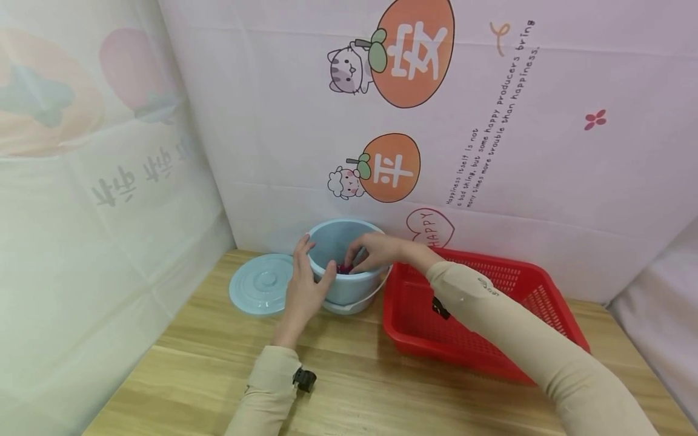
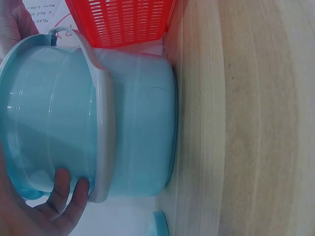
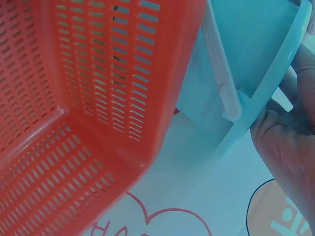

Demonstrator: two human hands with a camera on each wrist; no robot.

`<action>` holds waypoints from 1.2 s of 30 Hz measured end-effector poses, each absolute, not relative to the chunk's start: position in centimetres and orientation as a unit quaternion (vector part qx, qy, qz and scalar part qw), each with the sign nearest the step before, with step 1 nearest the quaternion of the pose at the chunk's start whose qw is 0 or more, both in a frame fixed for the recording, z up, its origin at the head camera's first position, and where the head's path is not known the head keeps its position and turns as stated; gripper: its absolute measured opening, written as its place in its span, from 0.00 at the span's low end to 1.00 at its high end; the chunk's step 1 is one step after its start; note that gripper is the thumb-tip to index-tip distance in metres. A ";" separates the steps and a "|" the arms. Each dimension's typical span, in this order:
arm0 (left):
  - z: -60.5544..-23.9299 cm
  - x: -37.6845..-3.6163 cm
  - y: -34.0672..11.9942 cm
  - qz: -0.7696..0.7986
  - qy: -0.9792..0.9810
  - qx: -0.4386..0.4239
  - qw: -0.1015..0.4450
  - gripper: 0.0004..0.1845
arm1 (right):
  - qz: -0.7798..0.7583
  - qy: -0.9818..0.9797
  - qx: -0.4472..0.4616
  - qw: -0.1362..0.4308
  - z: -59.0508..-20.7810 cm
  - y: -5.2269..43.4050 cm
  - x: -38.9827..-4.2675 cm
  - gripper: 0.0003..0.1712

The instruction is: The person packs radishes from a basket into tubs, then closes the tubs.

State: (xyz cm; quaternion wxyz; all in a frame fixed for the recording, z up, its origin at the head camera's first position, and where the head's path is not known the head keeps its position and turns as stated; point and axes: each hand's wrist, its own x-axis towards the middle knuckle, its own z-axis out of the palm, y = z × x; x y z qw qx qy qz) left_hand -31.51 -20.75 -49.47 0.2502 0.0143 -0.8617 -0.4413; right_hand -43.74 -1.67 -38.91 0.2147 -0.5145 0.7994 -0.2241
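A light blue bucket (image 1: 349, 292) stands on the wooden table against the back cloth, its white handle (image 2: 104, 132) hanging down the front. My left hand (image 1: 306, 290) holds the bucket at its left side, thumb at the front rim and fingers along the left. My right hand (image 1: 376, 249) reaches over the rim into the bucket, fingers bent down around a small dark purple-red thing (image 1: 344, 269). Most of that thing is hidden by the rim and fingers. In the right wrist view, the right hand (image 3: 290, 142) is partly behind the bucket's rim (image 3: 280, 73).
A round light blue lid (image 1: 260, 283) lies on the table left of the bucket. To the right, close beside the bucket, sits a red perforated basket (image 1: 403, 339), with my right forearm passing over it. Printed cloth (image 1: 305, 121) walls off the back and left side.
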 end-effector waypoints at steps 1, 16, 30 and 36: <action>-49.5 -31.5 -20.7 -0.442 -0.862 0.013 0.249 0.43 | -0.227 0.798 -0.517 0.211 -39.0 -1.6 -43.8 0.11; -49.7 -31.8 -20.4 -0.443 -0.862 0.017 0.246 0.43 | -0.451 0.751 -0.432 0.216 -41.2 3.0 -43.4 0.13; -49.6 -31.5 -20.9 -0.450 -0.859 0.027 0.241 0.43 | -0.680 0.544 -0.365 0.329 -42.8 8.3 -43.5 0.10; -49.7 -31.6 -20.6 -0.446 -0.860 0.020 0.247 0.42 | -0.644 0.580 -0.367 0.338 -43.1 11.6 -44.6 0.09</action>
